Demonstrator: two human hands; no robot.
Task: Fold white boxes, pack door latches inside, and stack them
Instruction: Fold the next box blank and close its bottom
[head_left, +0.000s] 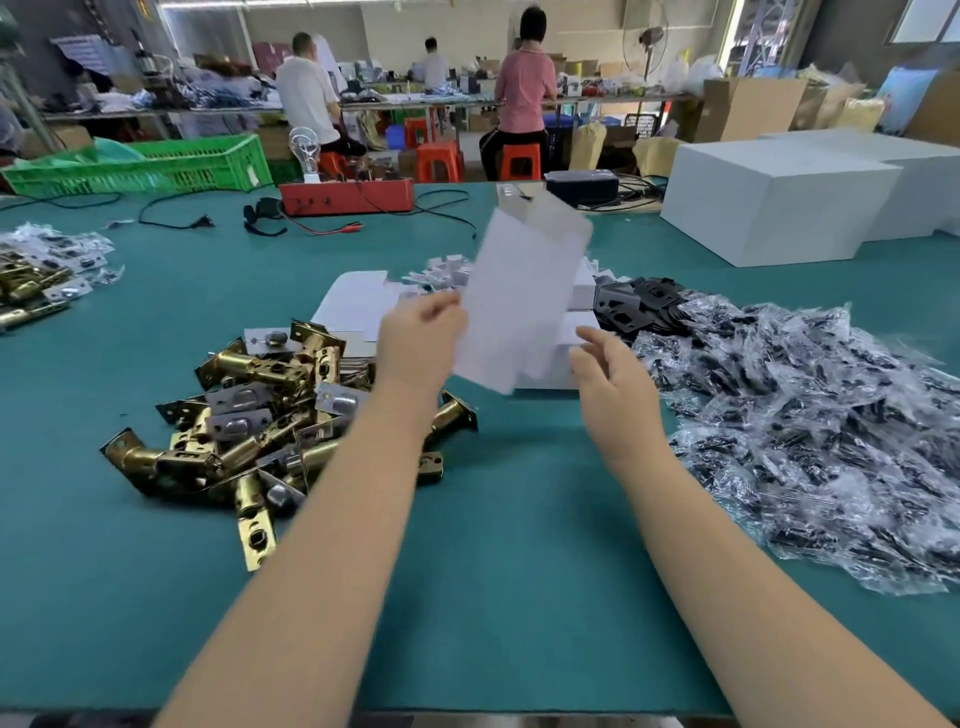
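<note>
My left hand (421, 338) pinches the left edge of a flat white box blank (519, 296), which is lifted above the table and blurred by motion. My right hand (608, 374) hovers just to the right of the blank with relaxed fingers, holding nothing. Under the blank lies a stack of flat white blanks (358, 301). A heap of brass door latches (260, 415) sits to the left of my left forearm on the green table (493, 597).
Clear bags of black screws (805, 431) spread across the right. Black strike plates (639, 306) lie behind them. Large white cartons (779, 197) stand at the back right. A red tester box (345, 197), cables and a green crate (156, 166) sit at the back. People work at far benches.
</note>
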